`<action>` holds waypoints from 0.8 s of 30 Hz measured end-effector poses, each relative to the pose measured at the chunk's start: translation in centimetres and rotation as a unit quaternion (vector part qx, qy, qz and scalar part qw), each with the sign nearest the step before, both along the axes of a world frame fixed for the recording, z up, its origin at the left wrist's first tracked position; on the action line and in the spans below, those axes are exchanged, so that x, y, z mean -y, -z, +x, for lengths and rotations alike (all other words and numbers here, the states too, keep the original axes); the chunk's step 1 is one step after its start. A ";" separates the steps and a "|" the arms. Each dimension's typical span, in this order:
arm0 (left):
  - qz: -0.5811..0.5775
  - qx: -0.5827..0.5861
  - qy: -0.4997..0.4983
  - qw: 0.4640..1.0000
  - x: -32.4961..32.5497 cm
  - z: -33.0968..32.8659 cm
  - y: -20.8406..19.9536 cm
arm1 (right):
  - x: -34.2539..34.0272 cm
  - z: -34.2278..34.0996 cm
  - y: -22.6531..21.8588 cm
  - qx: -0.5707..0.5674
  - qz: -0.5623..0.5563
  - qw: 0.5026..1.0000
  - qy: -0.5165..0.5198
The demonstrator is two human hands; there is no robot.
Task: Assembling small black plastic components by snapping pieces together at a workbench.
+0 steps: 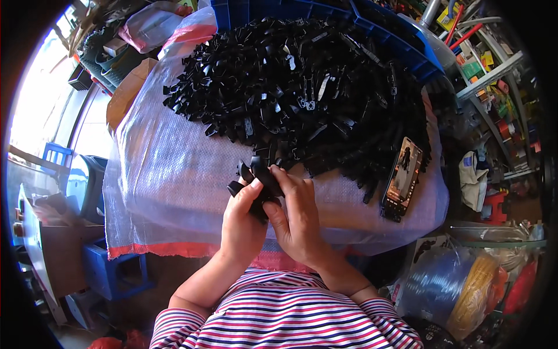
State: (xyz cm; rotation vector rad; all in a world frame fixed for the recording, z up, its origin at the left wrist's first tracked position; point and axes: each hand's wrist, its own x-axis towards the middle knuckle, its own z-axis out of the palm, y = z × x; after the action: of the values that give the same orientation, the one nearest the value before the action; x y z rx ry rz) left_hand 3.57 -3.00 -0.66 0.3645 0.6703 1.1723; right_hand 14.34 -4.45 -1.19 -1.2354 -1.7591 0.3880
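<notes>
Close in front of my body, both hands come together around several small black plastic parts (260, 177). My left hand (243, 218) has its fingers wrapped round them from the left, with curved black ends sticking out past the thumb. From the right, my right hand (296, 212) presses on the same parts, thumb below and index finger on top. Their exact kind is hard to tell, since the fingers cover much of them. Just beyond my fingertips begins a big heap of similar black plastic parts (273, 81), some showing thin metal bits.
A white woven sack (168, 163) with a red edge lies under the heap. Behind it stands a blue crate (395, 29). At the right rests a phone (403, 177) with a lit screen. A blue stool (116, 267) is at lower left; wrapped spools (447, 285) sit at lower right.
</notes>
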 end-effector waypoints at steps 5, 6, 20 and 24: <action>-0.007 0.010 0.060 0.998 0.4 0.4 -0.7 | 0.6 1.0 -1.4 0.081 -0.004 0.997 -0.019; -0.006 0.009 0.060 0.998 0.6 0.5 -0.6 | 0.8 1.1 -1.5 0.089 -0.005 0.996 -0.018; 0.070 -0.048 0.206 0.975 0.9 1.9 -1.7 | 2.2 3.5 -2.0 -0.027 -0.078 0.993 -0.086; 0.125 -0.060 0.292 0.946 -0.2 1.8 -2.4 | 1.9 4.9 -2.9 -0.076 -0.105 0.988 -0.081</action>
State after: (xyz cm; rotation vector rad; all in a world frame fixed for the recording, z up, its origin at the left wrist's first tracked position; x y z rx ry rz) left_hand 5.36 -2.80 1.74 0.7961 0.4672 0.6672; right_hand 19.27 -6.33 1.69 -1.1769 -1.7244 0.7593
